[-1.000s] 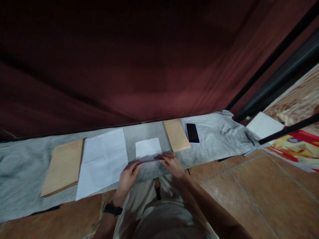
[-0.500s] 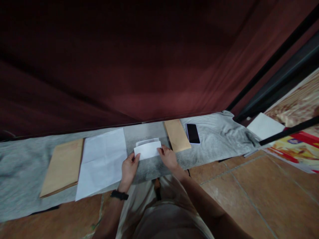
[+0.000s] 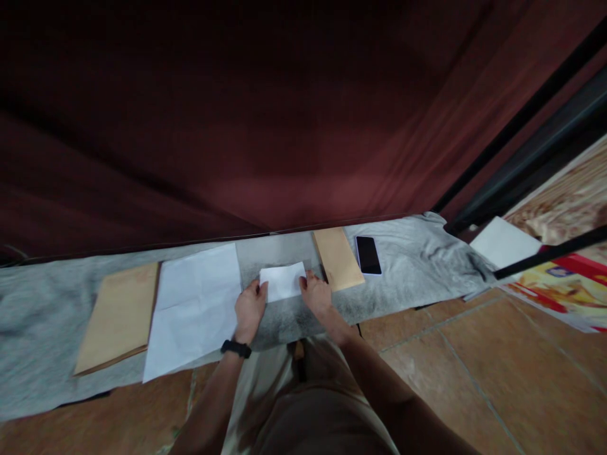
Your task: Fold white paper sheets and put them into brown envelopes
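Note:
A folded white sheet of paper [image 3: 283,282] lies low over the grey cloth in front of me, with a hand at each short end. My left hand [image 3: 250,306] pinches its left end between thumb and fingers; a dark band circles that wrist. At the opposite end, my right hand [image 3: 317,292] grips the paper the same way. Just right of this hand rests a brown envelope [image 3: 337,258]. Larger white sheets [image 3: 195,309] with crease lines lie left of my left hand.
A stack of bigger brown envelopes [image 3: 121,316] lies at the far left. A phone [image 3: 368,255] sits right of the small envelope on the grey cloth [image 3: 417,253]. Behind hangs a dark red curtain [image 3: 284,158]. Black bars [image 3: 535,120] and a colourful box [image 3: 564,287] stand at the right.
The folded paper's front flap has gone down and back, so its two offset layers now look like one flat piece. Both hands moved slightly with it.

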Motion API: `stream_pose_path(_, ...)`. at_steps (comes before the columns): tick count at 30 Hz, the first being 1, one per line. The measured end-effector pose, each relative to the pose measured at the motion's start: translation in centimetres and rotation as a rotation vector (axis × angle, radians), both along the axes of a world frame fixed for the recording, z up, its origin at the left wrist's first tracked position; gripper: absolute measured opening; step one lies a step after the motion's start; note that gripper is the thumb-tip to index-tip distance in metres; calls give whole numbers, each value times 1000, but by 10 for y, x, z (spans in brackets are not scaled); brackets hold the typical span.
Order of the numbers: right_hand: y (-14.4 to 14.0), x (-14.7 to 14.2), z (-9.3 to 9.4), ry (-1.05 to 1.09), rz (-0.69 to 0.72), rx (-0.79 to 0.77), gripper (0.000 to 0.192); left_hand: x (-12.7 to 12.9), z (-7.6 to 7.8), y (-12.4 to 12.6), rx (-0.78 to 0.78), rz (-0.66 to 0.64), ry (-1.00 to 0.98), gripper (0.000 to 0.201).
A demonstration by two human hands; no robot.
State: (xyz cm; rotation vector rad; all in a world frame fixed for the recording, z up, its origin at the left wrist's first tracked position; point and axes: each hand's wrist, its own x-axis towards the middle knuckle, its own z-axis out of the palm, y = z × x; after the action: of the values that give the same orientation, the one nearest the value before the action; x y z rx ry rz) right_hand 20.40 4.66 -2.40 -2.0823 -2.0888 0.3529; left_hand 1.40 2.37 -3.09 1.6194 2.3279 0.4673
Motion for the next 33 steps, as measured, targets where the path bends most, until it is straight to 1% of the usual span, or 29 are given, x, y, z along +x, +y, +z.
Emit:
stream_pose_path(6,0,-2,1,-19,12,-20,31,6,4,3,-45,25,56,36)
stream_pose_path(11,0,-3,-2,-42,40,16,33,13,7,1,-40,48,87,39)
stream_pose_path(16,0,-3,-6,-43,45,45,32,19,8,1,-22,75,120,40)
stream_pose_path(19,0,-1,-9,-17,62,96,32,22,8,1,-16,87,137,41)
stream_pose_path(22,-2,-1,-14,34,162,194,35,25,9,-1,-10,73,166,40)
stream_pose_path(27,-14,-10,-25,167,435,303,41,25,10,-2,-4,42,188,40)
stream_pose_path(30,-26,-14,-33,174,516,321,43,26,10,-1,-7,41,183,40)
stream_pose_path(33,-36,-13,-39,155,550,323,44,27,11,-1,-16,54,181,40)
